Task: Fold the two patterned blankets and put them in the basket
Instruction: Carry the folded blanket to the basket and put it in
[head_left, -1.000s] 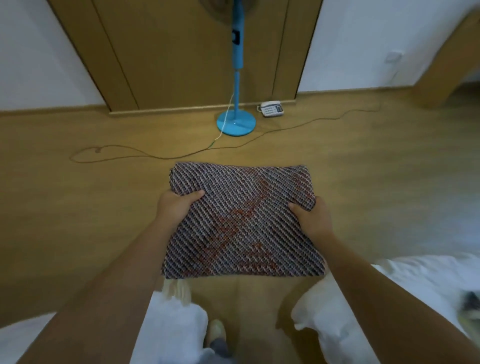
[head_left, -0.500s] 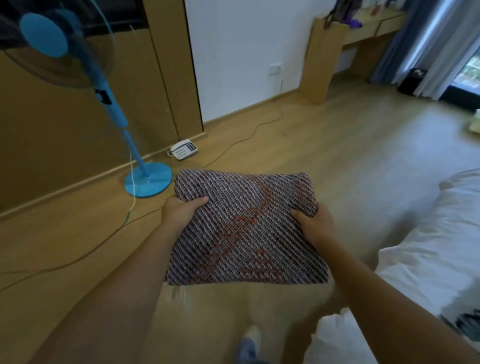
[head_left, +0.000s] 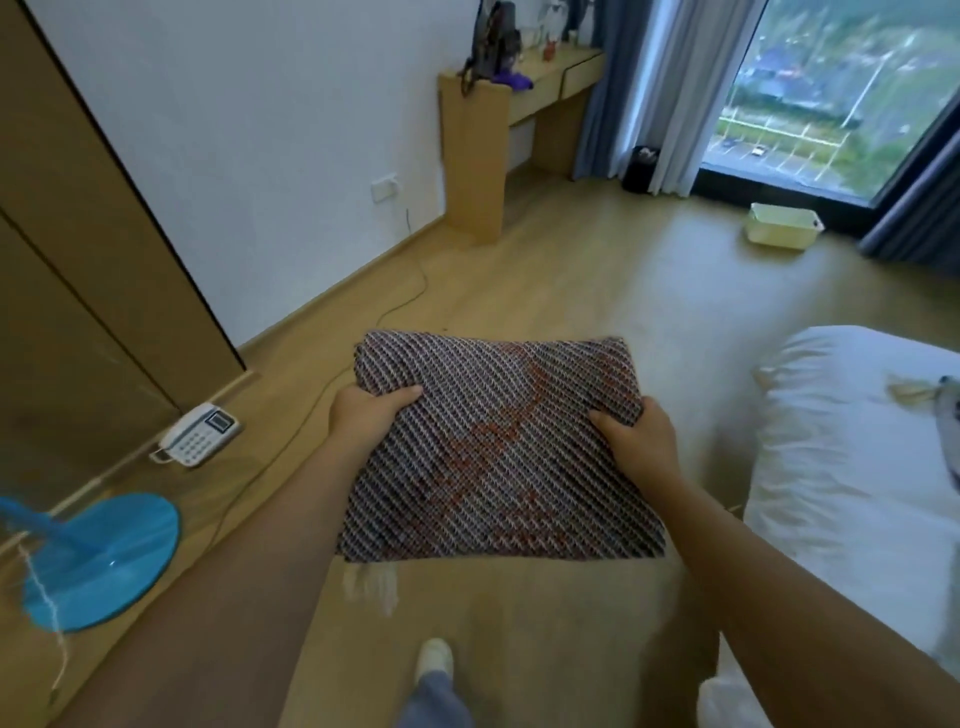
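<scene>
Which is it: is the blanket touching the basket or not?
Apart. In the head view the blanket is close up, while the basket sits by the window, with bare floor between them.

Bare forearms (head_left: 249, 571), a blue-grey trouser leg (head_left: 434, 701) and a pale shoe (head_left: 435, 656).

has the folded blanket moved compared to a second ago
Yes. The folded blanket has swung right with the person's turn: the blue fan base, earlier straight beyond it, now lies off to its left.
</scene>
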